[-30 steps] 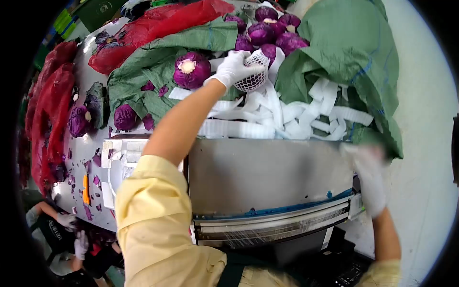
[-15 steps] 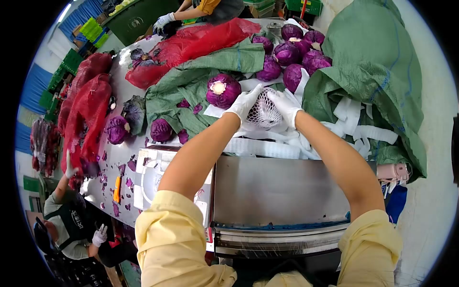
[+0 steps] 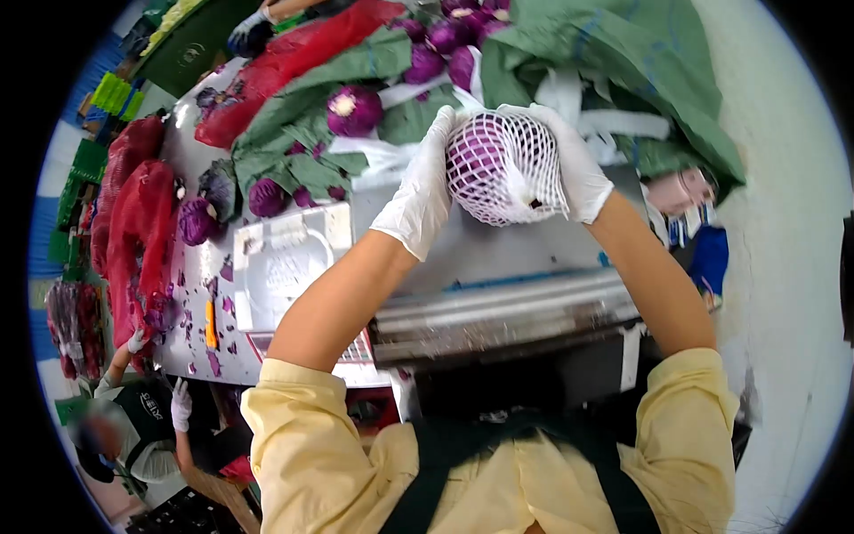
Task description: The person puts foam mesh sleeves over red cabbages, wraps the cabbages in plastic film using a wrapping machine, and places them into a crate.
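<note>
Between my two white-gloved hands is a purple cabbage [image 3: 485, 147] covered by a white foam net [image 3: 529, 165]. My left hand [image 3: 429, 182] presses on its left side, and my right hand [image 3: 574, 165] wraps its right side. The cabbage is held up above a steel machine surface [image 3: 498, 254]. The net gathers toward the near right, where a small dark gap shows. Most fingertips are hidden behind the cabbage. Beyond my left hand, a bare purple cabbage [image 3: 354, 111] rests on green woven sacking [image 3: 294, 133] with its pale cut stem showing.
More purple cabbages [image 3: 449, 36] lie at the back. White foam nets [image 3: 614, 125] are strewn at right by a large green sack [image 3: 640, 53]. A white scale [image 3: 285, 267], an orange knife [image 3: 211, 325] and leaf scraps lie at left. Co-workers' gloved hands [image 3: 181, 405] show at the left edge and top.
My hands have drawn the netted cabbage nearer, off the pile of foam nets and over the steel machine. My view has tilted down and shifted right. The net now stretches wide around the cabbage.
</note>
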The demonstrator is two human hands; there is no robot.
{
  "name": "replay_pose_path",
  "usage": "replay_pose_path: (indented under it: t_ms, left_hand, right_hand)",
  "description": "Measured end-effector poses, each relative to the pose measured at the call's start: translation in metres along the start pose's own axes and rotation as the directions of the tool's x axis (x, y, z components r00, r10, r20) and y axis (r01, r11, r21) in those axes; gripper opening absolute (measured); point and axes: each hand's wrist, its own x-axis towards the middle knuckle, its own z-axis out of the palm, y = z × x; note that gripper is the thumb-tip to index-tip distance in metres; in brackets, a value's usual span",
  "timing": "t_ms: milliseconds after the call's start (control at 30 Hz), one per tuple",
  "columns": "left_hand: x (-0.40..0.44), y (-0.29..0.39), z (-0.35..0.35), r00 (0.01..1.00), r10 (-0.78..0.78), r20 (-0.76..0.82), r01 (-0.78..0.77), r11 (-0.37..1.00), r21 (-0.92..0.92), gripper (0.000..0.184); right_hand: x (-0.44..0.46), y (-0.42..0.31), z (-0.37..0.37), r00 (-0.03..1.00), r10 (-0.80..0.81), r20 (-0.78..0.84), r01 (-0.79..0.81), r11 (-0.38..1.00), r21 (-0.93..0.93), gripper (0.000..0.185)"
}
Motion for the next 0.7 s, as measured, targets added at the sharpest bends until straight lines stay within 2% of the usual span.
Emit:
replay_pose_path:
  t_ms: [67, 133, 200, 233, 267, 333, 367, 400, 467, 500, 533, 600, 633, 667, 700]
  left_hand:
    - [-0.028, -0.033, 0.011, 1.000, 0.003, 0.002, -0.003, 0.996, 0.090, 0.058]
    - [-0.033, -0.064, 0.002, 0.999, -0.031, 0.025, 0.028, 0.992, 0.120, 0.063]
    - [-0.039, -0.069, 0.001, 0.990, 0.049, 0.135, -0.087, 0.952, 0.295, 0.067]
    - [-0.040, -0.074, 0.003, 0.941, 0.276, 0.193, -0.329, 0.879, 0.345, 0.066]
    - [-0.047, -0.073, 0.010, 0.945, 0.274, 0.177, -0.324, 0.859, 0.396, 0.060]
    - [-0.056, -0.075, 0.014, 0.986, 0.148, 0.075, -0.165, 0.906, 0.390, 0.051]
    - [-0.050, -0.079, 0.012, 0.995, 0.081, 0.064, -0.097, 0.950, 0.298, 0.047]
    - [-0.050, -0.078, 0.019, 0.994, 0.082, 0.068, -0.098, 0.948, 0.302, 0.047]
    - [-0.054, -0.076, 0.035, 0.999, -0.021, -0.030, 0.030, 0.943, 0.332, 0.054]
    - [-0.062, -0.076, 0.045, 0.996, 0.069, -0.052, -0.045, 0.928, 0.371, 0.060]
    - [-0.064, -0.076, 0.043, 0.996, 0.070, -0.048, -0.048, 0.926, 0.375, 0.060]
    - [-0.064, -0.070, 0.031, 0.996, 0.082, 0.019, -0.080, 0.859, 0.505, 0.063]
    - [-0.074, -0.072, 0.026, 0.955, 0.294, 0.038, -0.251, 0.733, 0.632, 0.064]
    - [-0.088, -0.062, 0.020, 0.870, 0.472, 0.144, -0.382, 0.461, 0.801, 0.068]
    - [-0.087, -0.057, -0.004, 0.789, 0.535, 0.302, -0.518, 0.314, 0.795, 0.056]
  right_hand:
    - [-0.028, 0.007, -0.020, 0.997, -0.044, -0.056, 0.036, 0.990, -0.136, 0.037]
    - [-0.056, 0.011, -0.032, 0.990, 0.056, -0.132, -0.068, 0.994, -0.089, 0.035]
    - [-0.070, 0.022, -0.040, 0.989, -0.133, -0.062, 0.111, 0.954, -0.277, 0.033]
    - [-0.073, 0.028, -0.043, 0.950, -0.313, -0.014, 0.274, 0.851, -0.449, 0.033]
    - [-0.075, 0.034, -0.041, 0.910, -0.414, -0.006, 0.360, 0.799, -0.482, 0.035]
    - [-0.076, 0.043, -0.057, 0.973, -0.223, -0.054, 0.202, 0.946, -0.254, 0.039]
    - [-0.093, 0.036, -0.046, 0.991, -0.039, -0.129, 0.028, 0.996, -0.084, 0.040]
    - [-0.101, 0.034, -0.043, 0.985, -0.014, -0.174, 0.006, 0.999, -0.047, 0.037]
    - [-0.101, 0.040, -0.049, 0.972, -0.097, -0.214, 0.108, 0.993, 0.043, 0.032]
    - [-0.101, 0.039, -0.052, 0.970, -0.077, -0.230, 0.088, 0.995, 0.036, 0.034]
    - [-0.098, 0.038, -0.057, 0.975, -0.064, -0.213, 0.066, 0.998, 0.002, 0.037]
    - [-0.096, 0.030, -0.061, 0.986, -0.072, -0.149, 0.055, 0.992, -0.111, 0.040]
    - [-0.101, 0.024, -0.066, 0.956, -0.234, -0.179, 0.156, 0.917, -0.366, 0.044]
    - [-0.099, 0.012, -0.087, 0.940, -0.320, -0.116, 0.180, 0.757, -0.628, 0.043]
    - [-0.120, -0.008, -0.089, 0.901, -0.434, 0.005, 0.245, 0.499, -0.831, 0.040]
